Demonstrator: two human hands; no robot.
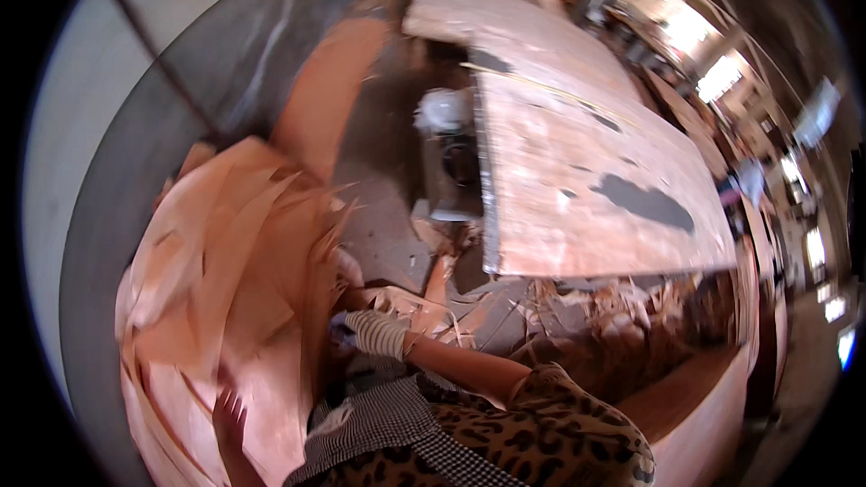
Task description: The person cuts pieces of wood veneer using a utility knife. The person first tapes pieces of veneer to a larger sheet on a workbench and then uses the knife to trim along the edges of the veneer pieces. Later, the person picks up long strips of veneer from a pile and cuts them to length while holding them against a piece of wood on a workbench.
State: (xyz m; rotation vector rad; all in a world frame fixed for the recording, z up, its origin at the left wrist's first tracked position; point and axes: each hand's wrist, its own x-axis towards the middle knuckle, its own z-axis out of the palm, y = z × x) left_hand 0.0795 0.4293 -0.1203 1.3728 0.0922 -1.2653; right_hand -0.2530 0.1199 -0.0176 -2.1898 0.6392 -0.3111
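Observation:
A tall pile of thin orange-brown wood veneer sheets (239,280) stands at my left, its sheets overlapping and ragged at the edges. My left hand (230,413) lies bare against the near side of the pile, its fingers stretched out and a little apart. At the pile's right edge is my right hand (363,332), in a glove with a striped cuff. Its fingertips are blurred and partly hidden by the veneer edge, so I cannot make out whether they grip a sheet.
A large board-topped table (550,189) with grey patches stands ahead to the right, a thin yellow strip (541,87) across it. Veneer scraps (622,307) litter the floor below. A long veneer strip (334,90) lies beyond the pile, near a dark rod (162,63) by the wall.

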